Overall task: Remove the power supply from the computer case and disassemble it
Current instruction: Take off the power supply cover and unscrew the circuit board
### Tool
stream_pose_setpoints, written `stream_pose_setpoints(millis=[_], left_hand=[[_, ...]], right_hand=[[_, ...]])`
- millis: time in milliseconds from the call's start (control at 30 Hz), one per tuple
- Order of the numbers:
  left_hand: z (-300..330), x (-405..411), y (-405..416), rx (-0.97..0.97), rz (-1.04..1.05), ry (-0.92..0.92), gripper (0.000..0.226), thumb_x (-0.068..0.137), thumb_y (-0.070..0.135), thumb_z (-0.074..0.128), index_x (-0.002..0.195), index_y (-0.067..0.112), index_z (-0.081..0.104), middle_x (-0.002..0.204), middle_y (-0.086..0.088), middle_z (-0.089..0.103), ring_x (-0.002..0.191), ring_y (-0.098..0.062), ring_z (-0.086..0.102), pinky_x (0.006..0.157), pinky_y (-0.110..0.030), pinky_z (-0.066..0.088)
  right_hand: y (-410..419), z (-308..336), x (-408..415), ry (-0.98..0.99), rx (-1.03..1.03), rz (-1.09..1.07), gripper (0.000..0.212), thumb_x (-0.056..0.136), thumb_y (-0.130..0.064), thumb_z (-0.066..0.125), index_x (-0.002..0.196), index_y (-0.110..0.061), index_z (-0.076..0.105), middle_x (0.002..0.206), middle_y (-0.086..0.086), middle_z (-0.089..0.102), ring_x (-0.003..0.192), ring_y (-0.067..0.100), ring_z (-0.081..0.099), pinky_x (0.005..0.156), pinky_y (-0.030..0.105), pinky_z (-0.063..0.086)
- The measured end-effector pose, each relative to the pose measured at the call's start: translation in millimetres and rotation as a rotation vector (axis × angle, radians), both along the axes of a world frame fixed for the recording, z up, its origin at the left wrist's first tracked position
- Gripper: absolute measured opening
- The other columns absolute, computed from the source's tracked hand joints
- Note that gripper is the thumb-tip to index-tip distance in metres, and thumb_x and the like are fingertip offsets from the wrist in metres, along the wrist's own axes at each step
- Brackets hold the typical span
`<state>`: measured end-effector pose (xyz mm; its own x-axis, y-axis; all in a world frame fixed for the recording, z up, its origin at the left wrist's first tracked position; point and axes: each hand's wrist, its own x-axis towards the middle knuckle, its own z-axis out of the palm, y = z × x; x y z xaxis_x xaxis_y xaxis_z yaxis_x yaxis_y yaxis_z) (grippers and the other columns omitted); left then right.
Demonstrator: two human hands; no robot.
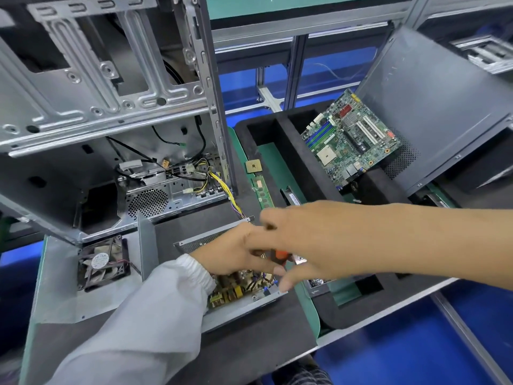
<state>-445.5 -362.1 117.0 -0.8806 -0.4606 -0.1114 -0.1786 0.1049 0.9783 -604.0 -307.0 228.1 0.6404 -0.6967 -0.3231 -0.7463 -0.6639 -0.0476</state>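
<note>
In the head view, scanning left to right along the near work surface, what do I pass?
Loose fan → open power supply with left hand on it → right hand, blurred, near an orange-handled tool → black foam tray.

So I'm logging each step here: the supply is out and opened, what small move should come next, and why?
Probably pass the orange-handled tool into the right hand. Both hands meet at it above the open power supply, whose circuit board still sits in its shell, and the left hand rests there.
</note>
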Motion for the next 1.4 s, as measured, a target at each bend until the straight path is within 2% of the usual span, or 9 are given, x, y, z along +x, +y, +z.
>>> stream_pose_setpoints(millis=[100, 400, 567, 667, 800, 967, 1067, 1233, 1400], left_hand=[[-2, -2, 0, 0.031, 0.011, 0.044, 0.027, 0.076, 0.005, 0.081, 0.078, 0.03, 0.07, 0.069, -0.011, 0.064, 0.069, -0.018, 0.049, 0.064, -0.033, 0.044], [-1, -3, -2, -0.002, -0.06, -0.076, 0.022, 0.077, -0.003, 0.078, 0.084, 0.016, 0.069, 0.073, 0.016, 0.067, 0.071, 0.001, 0.06, 0.07, -0.019, 0.054], [0, -5, 2, 0.059, -0.042, -0.011, 0.045, 0.079, -0.004, 0.075, 0.079, 0.04, 0.068, 0.072, 0.013, 0.065, 0.072, -0.005, 0.057, 0.071, -0.026, 0.053], [-4, -6, -1, 0.041, -0.04, -0.013, 0.041, 0.079, 0.003, 0.078, 0.072, 0.043, 0.068, 0.066, -0.019, 0.054, 0.069, -0.021, 0.047, 0.067, -0.039, 0.041], [1, -6, -2, 0.012, -0.054, 0.002, 0.045, 0.078, 0.002, 0.078, 0.078, 0.046, 0.071, 0.073, 0.013, 0.065, 0.071, -0.006, 0.058, 0.071, -0.021, 0.047], [-1, -5, 3, 0.029, -0.031, -0.032, 0.032, 0.078, -0.009, 0.074, 0.085, 0.021, 0.063, 0.078, 0.023, 0.07, 0.076, 0.01, 0.062, 0.07, -0.009, 0.048], [0, -6, 2, 0.01, -0.025, -0.024, 0.034, 0.077, 0.0, 0.079, 0.084, 0.032, 0.069, 0.074, 0.004, 0.069, 0.076, -0.011, 0.059, 0.071, -0.034, 0.052], [2, -6, 1, 0.006, -0.035, -0.045, 0.021, 0.078, 0.008, 0.08, 0.083, 0.027, 0.074, 0.081, 0.016, 0.071, 0.075, -0.003, 0.064, 0.075, -0.019, 0.053], [-1, -7, 4, -0.002, -0.018, -0.077, 0.036, 0.077, 0.001, 0.078, 0.08, 0.033, 0.062, 0.075, 0.022, 0.069, 0.072, 0.009, 0.061, 0.068, -0.008, 0.047]], right_hand=[[0, -1, 7, 0.1, -0.218, -0.147, 0.053, 0.086, -0.071, 0.034, 0.095, -0.018, 0.042, 0.068, 0.001, 0.038, 0.062, 0.025, 0.053, 0.042, 0.028, 0.013], [0, 3, -1, 0.095, 0.112, 0.037, 0.051, 0.081, -0.003, 0.056, 0.12, -0.031, 0.04, 0.113, 0.0, 0.032, 0.088, 0.018, 0.037, 0.05, 0.026, 0.029], [1, 8, 4, 0.102, -0.131, -0.151, 0.049, 0.084, -0.066, 0.05, 0.096, -0.019, 0.04, 0.068, 0.001, 0.031, 0.048, 0.014, 0.026, 0.042, 0.028, 0.017], [5, 1, 11, 0.201, -0.242, -0.092, 0.04, 0.098, -0.054, 0.034, 0.094, -0.017, 0.049, 0.063, 0.001, 0.028, 0.049, 0.019, 0.032, 0.042, 0.028, 0.014], [7, 0, 0, 0.075, -0.018, -0.065, 0.04, 0.085, -0.012, 0.057, 0.118, -0.023, 0.039, 0.094, 0.004, 0.031, 0.077, 0.021, 0.038, 0.044, 0.027, 0.019], [6, 9, 3, 0.081, -0.171, -0.143, 0.056, 0.082, -0.069, 0.048, 0.106, -0.02, 0.036, 0.076, 0.003, 0.028, 0.06, 0.024, 0.043, 0.043, 0.028, 0.017], [7, 0, 11, 0.193, -0.248, -0.118, 0.046, 0.094, -0.061, 0.034, 0.096, -0.016, 0.039, 0.068, 0.001, 0.036, 0.068, 0.026, 0.054, 0.043, 0.029, 0.015], [5, 7, 0, 0.096, 0.024, -0.075, 0.04, 0.09, -0.021, 0.058, 0.122, -0.024, 0.035, 0.097, 0.004, 0.029, 0.073, 0.021, 0.044, 0.044, 0.027, 0.023], [4, 9, 11, 0.139, -0.176, -0.14, 0.045, 0.087, -0.063, 0.048, 0.098, -0.021, 0.041, 0.075, 0.003, 0.037, 0.05, 0.017, 0.03, 0.043, 0.028, 0.02]])
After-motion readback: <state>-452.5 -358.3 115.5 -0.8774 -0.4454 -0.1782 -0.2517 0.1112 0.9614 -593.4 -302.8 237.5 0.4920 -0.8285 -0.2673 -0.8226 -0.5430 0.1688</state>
